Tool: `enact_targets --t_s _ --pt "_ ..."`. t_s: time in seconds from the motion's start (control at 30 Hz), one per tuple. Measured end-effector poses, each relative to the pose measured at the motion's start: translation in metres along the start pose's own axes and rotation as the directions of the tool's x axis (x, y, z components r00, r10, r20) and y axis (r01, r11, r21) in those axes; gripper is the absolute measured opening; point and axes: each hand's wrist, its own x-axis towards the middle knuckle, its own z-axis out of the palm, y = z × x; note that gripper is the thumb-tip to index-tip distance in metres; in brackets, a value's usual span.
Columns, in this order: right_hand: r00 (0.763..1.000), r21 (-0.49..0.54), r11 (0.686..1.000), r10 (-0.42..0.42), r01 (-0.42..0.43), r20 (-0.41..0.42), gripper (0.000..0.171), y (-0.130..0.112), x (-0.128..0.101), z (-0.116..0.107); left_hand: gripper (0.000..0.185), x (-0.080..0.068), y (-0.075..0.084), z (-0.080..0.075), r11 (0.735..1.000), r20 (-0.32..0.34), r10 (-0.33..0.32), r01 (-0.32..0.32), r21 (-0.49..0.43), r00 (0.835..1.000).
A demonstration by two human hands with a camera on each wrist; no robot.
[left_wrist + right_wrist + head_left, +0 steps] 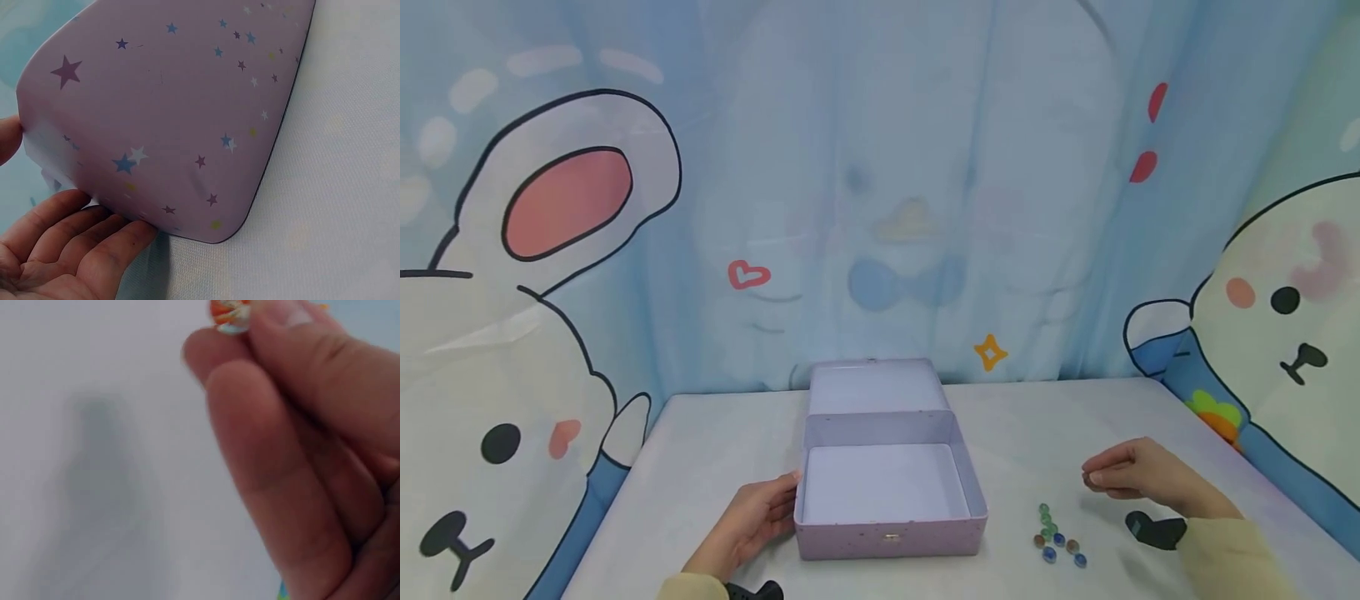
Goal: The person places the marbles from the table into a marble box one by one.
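Marble pinched and lifted, box steadied.

I judge this the carrying step: my right hand [1138,477] pinches a small orange-and-white glass marble [230,315] between thumb and fingertip, above the pale table [715,450] and well right of the open lilac star-printed tin box [887,492]. My left hand [752,521] lies flat, fingers straight against the box's left wall. The next move calls for travel leftward over the near rim before loosening the pinch. A cluster of loose green, blue and brown marbles [1058,537] lies just below my right hand.
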Motion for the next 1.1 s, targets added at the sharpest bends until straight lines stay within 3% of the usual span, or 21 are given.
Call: enact_targets --t_s 0.13,0.33,0.6,0.77,0.93,1.1 --pt "1.0 -0.012 1.0 -0.012 0.012 -0.007 0.037 -0.021 0.004 0.003 0.065 0.001 -0.001 -0.001 1.0 0.009 0.022 -0.022 -0.007 1.0" --pt "0.993 -0.045 0.992 -0.121 0.121 -0.006 0.031 -0.081 0.03 0.038 0.066 0.003 -0.003 -0.004 1.0 0.018 0.026 -0.026 -0.01 1.0" --pt "0.944 -0.058 0.945 -0.314 0.321 0.098 0.022 -0.152 0.057 0.09 0.067 0.004 -0.004 -0.003 0.999 0.065 0.047 -0.046 -0.015 0.997" --pt "0.923 -0.111 0.922 -0.354 0.372 0.154 0.011 -0.174 0.075 0.124 0.068 0.006 -0.004 -0.003 0.999 0.062 0.048 -0.047 -0.016 0.997" --pt "0.932 -0.206 0.911 -0.334 0.357 0.139 0.009 -0.185 0.09 0.151 0.068 0.007 -0.005 -0.003 0.999 0.056 0.033 -0.032 -0.018 0.998" --pt "0.946 -0.252 0.913 -0.306 0.322 0.102 0.01 -0.186 0.099 0.164 0.065 0.008 -0.003 -0.003 1.0 0.036 0.017 -0.016 -0.015 0.999"
